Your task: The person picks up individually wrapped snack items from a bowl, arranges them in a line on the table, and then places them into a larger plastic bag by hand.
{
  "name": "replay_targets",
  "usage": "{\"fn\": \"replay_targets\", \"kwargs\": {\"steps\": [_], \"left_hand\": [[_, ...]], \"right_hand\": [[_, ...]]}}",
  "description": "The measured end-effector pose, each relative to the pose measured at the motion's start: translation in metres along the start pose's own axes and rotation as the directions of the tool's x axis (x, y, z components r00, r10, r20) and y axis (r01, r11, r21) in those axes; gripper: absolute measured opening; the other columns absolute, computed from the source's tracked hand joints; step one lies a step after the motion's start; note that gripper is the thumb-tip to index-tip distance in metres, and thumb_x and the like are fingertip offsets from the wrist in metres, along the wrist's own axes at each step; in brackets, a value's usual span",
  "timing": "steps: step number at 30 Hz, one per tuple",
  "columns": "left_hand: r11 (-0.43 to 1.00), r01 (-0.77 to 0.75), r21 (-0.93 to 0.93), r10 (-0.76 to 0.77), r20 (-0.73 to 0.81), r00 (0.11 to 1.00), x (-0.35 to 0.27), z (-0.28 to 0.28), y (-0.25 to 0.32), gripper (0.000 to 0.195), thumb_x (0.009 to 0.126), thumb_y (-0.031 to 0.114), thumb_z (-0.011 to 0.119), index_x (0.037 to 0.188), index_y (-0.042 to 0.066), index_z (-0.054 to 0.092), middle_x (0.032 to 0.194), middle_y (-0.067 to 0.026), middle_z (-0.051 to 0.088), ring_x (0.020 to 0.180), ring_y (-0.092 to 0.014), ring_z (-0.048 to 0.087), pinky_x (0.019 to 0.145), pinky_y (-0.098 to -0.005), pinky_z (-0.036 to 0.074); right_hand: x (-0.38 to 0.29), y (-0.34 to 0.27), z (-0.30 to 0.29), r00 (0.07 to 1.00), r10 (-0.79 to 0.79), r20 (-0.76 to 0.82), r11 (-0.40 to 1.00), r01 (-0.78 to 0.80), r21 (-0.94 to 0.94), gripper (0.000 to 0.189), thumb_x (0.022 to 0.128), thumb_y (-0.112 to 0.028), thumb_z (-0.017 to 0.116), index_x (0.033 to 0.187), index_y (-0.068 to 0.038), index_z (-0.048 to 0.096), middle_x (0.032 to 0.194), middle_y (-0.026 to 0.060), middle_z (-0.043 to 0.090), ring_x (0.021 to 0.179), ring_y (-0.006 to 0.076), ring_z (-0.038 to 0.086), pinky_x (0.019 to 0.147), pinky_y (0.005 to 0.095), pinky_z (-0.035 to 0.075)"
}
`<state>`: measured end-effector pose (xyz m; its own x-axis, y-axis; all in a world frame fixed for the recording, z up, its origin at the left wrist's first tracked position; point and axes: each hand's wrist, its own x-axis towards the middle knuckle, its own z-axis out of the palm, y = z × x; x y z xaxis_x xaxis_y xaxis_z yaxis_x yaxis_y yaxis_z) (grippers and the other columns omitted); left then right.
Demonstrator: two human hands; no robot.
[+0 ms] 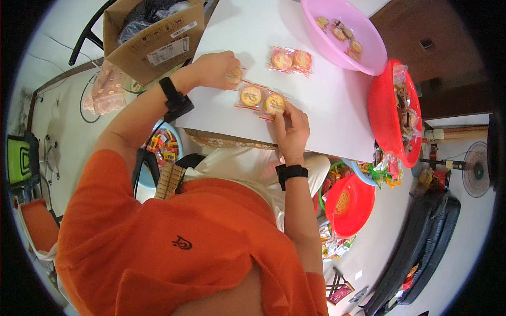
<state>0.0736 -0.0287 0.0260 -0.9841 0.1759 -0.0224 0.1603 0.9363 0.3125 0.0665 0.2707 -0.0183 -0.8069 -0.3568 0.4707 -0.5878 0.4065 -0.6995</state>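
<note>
Clear packets of round cookies lie on the white tabletop (336, 106). My left hand (219, 70) grips a wrapped cookie (234, 75) at the left end of a front row. Beside it in that row is another wrapped cookie (250, 96), lying flat. The fingers of my right hand (293, 128) close on the row's right-hand wrapped cookie (274, 104), thumb at its lower edge. Farther back, apart from both hands, a pair of reddish wrapped cookies (282, 60) lies side by side.
A pink basin (336, 51) with several wrapped cookies stands at the back right, beside a red basin (379, 110) of packets. An open cardboard box (158, 47) is at the back left. Below the table are a light blue basin (180, 138) of packets and another red basin (361, 209).
</note>
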Motion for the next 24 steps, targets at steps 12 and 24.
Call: {"fn": "replay_targets", "kwargs": {"steps": [12, 24], "left_hand": [[0.961, -0.151, -0.233, 0.123, -0.131, 0.984, -0.008, 0.002, 0.051, 0.049, 0.071, 0.022, 0.079, 0.112, 0.003, 0.062, 0.109, -0.0173, 0.058, 0.100, -0.036, 0.060, 0.088, -0.0407, 0.050], [0.953, 0.016, -0.303, 0.000, 0.052, 0.999, -0.005, 0.015, 0.070, 0.075, 0.065, 0.015, 0.082, 0.132, 0.001, 0.050, 0.122, -0.0215, 0.055, 0.110, -0.039, 0.058, 0.095, -0.0402, 0.048]], "right_hand": [[0.001, 0.003, 0.000, 1.000, -0.014, -0.004, 1.000, 0.014, 0.000, 0.033, 0.082, -0.012, 0.072, 0.114, -0.007, 0.067, 0.091, 0.0116, 0.067, 0.085, 0.0297, 0.062, 0.078, 0.0403, 0.051], [0.003, -0.008, -0.005, 1.000, 0.023, 0.021, 1.000, -0.022, -0.013, 0.047, 0.072, -0.015, 0.082, 0.116, -0.006, 0.066, 0.090, 0.0112, 0.067, 0.085, 0.0295, 0.062, 0.077, 0.0398, 0.052]]}}
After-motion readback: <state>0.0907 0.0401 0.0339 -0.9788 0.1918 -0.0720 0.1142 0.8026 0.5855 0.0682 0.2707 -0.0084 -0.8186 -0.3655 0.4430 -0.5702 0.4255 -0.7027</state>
